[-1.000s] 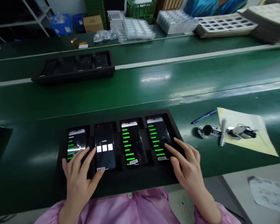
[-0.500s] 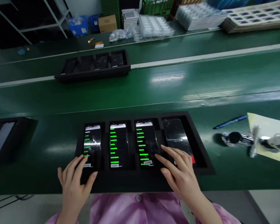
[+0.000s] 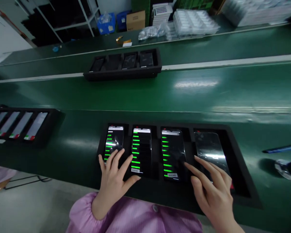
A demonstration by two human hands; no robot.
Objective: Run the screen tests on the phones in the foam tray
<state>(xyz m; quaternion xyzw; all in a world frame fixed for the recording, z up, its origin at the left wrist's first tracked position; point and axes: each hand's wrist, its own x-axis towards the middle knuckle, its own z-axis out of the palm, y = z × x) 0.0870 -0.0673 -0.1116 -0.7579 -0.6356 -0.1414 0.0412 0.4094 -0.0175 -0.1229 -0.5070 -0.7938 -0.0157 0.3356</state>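
A black foam tray point(image 3: 242, 191) lies on the green belt near me and holds several phones side by side. Three of them show green text lines: the leftmost phone point(image 3: 114, 139), the second phone point(image 3: 141, 147) and the third phone point(image 3: 172, 152). The rightmost phone point(image 3: 210, 150) has a dark screen. My left hand point(image 3: 115, 179) is open, its fingers spread over the lower part of the leftmost phone. My right hand point(image 3: 212, 191) is open too, fingers stretched onto the lower end of the dark phone. Pink sleeves cover both my wrists.
A second black tray point(image 3: 38, 136) with lit phones sits on the belt at the left. A third tray point(image 3: 122, 75) of dark phones rests farther back. Clear plastic trays point(image 3: 194, 21), a cardboard box point(image 3: 135, 20) and blue bins point(image 3: 106, 23) line the far side. A pen point(image 3: 281, 149) lies at the right.
The view has swung left, so the tray now sits more to the right and another tray appears at the left. Both hands stay spread on the outer phones.
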